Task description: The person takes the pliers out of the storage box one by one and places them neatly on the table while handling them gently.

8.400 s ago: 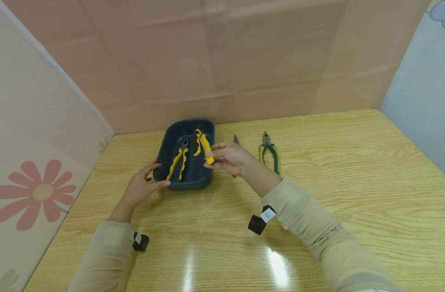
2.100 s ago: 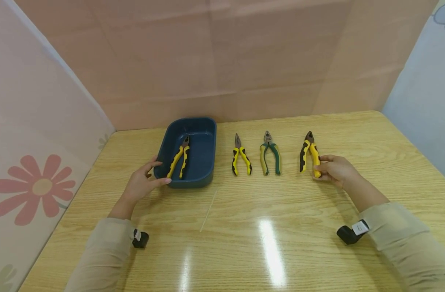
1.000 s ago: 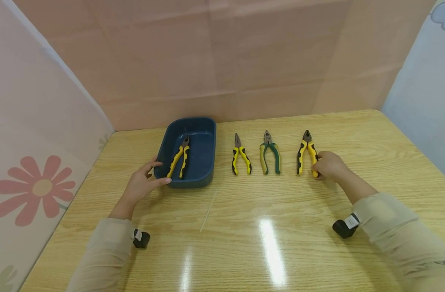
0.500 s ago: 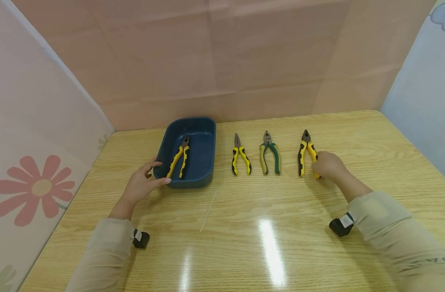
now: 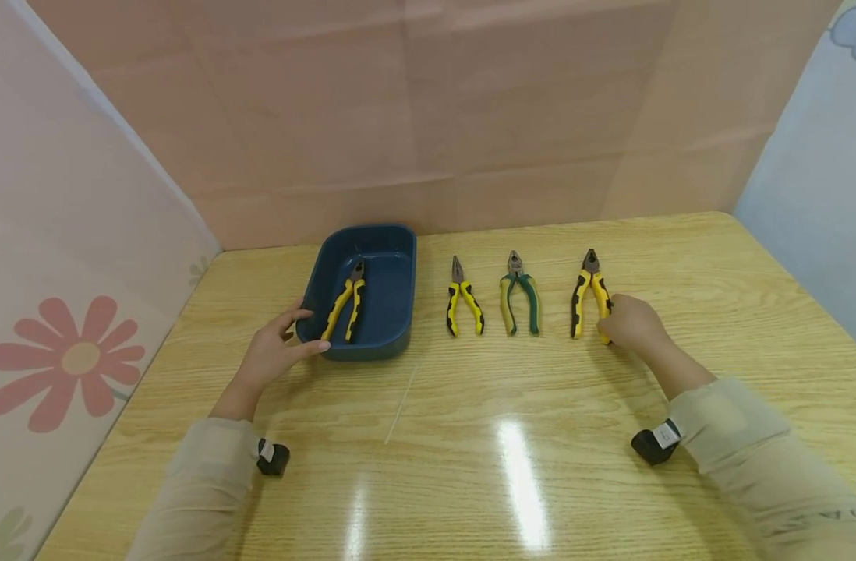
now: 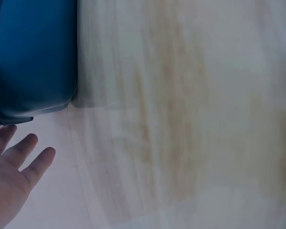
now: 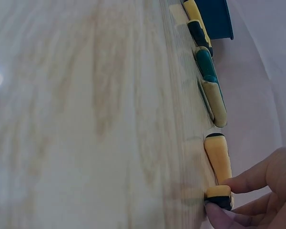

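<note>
My left hand holds the near left corner of the blue plastic tray, thumb at the front rim; in the left wrist view several fingers reach past the tray's corner. Yellow-and-black pliers lie in that tray. At the right, my right hand pinches the right handle of another yellow-and-black pair of pliers on the table. The right wrist view shows thumb and fingers at that handle's end; the pliers' head is out of sight there.
Between tray and right hand lie yellow-and-black needle-nose pliers and green-and-tan pliers, roughly in a row with the held pair. A pinkish cloth wall rises behind the wooden table, with a flowered panel at the left.
The right hand carried the yellow-and-black pliers from the tray to the row's right end, then shifted them slightly left. In the last half second they barely move. The left hand stays at the tray.
</note>
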Demonstrator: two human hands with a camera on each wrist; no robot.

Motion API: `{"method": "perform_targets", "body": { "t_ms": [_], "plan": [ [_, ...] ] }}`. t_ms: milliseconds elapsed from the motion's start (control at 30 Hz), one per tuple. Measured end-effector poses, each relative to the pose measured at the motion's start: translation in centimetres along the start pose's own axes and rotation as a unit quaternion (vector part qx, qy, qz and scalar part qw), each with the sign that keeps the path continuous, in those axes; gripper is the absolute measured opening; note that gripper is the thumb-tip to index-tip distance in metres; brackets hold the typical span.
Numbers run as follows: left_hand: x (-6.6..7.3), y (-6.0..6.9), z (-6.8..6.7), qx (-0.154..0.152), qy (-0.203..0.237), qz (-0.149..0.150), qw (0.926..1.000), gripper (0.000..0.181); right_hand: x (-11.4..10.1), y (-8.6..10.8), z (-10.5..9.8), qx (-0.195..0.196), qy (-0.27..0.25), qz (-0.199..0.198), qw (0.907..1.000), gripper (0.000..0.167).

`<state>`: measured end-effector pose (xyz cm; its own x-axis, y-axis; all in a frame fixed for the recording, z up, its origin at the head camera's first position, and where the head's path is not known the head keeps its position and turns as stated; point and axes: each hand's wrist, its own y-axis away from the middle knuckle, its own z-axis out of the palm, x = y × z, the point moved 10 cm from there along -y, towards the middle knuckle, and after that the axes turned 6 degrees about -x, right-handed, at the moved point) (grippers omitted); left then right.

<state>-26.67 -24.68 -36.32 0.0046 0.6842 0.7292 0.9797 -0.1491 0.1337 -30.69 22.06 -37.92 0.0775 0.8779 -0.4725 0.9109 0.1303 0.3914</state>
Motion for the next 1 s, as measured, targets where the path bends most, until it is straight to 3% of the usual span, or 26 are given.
{"method": "perform_targets", "body": {
  "t_ms": [333,767,1000],
  "plan": [
    [0.1,0.1,0.1,0.001,0.000,0.000,1.0000,0.078,-0.1,1.0,-0.2,0.028,0.008,-0.018,0.9994,0.053],
    [0.1,0.2,0.0,0.002,-0.001,-0.001,1.0000,0.078,-1.5,2.3,-1.2,0.078,-0.035,-0.037,0.9956,0.047],
    [0.0,0.1,0.1,-0.001,-0.005,0.000,1.0000,0.078,-2.6,2.6,-1.2,0.089,-0.083,-0.047,0.9914,0.049]
  ]
}}
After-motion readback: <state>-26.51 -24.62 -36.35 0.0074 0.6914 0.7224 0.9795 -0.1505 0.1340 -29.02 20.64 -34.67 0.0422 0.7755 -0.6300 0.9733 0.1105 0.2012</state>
